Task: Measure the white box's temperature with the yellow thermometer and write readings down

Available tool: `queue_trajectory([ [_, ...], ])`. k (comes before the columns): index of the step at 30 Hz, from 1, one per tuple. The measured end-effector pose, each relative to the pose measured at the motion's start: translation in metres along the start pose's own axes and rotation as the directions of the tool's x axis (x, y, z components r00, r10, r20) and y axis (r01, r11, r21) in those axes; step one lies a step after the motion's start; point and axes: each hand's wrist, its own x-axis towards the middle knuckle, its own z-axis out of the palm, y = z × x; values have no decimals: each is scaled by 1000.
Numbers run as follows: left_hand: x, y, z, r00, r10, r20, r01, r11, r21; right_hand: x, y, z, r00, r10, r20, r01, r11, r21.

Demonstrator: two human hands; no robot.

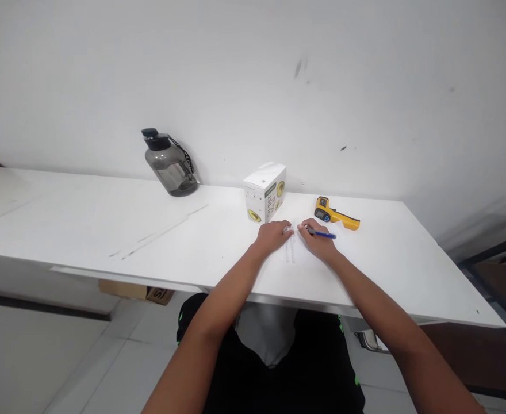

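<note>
A white sheet of paper (307, 269) with rows of handwriting lies flat on the white table. My right hand (319, 244) is closed around a blue pen (324, 234), its tip end down at the upper part of the writing. My left hand (272, 234) rests on the sheet's left side, thumb and fingers a little apart, close to the pen hand. Just beyond the left hand stands a white box (255, 201) with avocado pictures. To the right of the pen lies a yellow infrared thermometer gun (337, 215) with a small screen and blue buttons.
A grey see-through bottle (173, 172) with a black lid and strap stands by the wall at the back left. The white table (84, 224) has its front edge above my lap. Under it sits a cardboard box (126, 289). A dark frame (498, 253) is at the right.
</note>
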Motion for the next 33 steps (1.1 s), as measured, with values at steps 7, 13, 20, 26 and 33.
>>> queue_trajectory([
  [7, -3, -6, -8, 929, 92, -359, -107, 994, -23, 5, 12, -5, 994, -112, 22, 113, 962, -249],
  [13, -1, -19, -13, 774, -101, -625, -1, 987, -161, 9, 17, -4, 997, -73, 17, 75, 947, -312],
  [20, 12, -27, -5, 530, -242, -812, -34, 952, -306, 8, 20, -1, 994, -92, 50, 104, 928, -357],
  [26, 24, -31, 2, 578, -432, -692, 65, 870, -489, 11, 19, -6, 982, -168, 89, 190, 857, -480],
  [33, 24, -36, 6, 658, -556, -508, 93, 730, -678, 32, 37, -31, 968, -108, -228, -70, 754, -653],
])
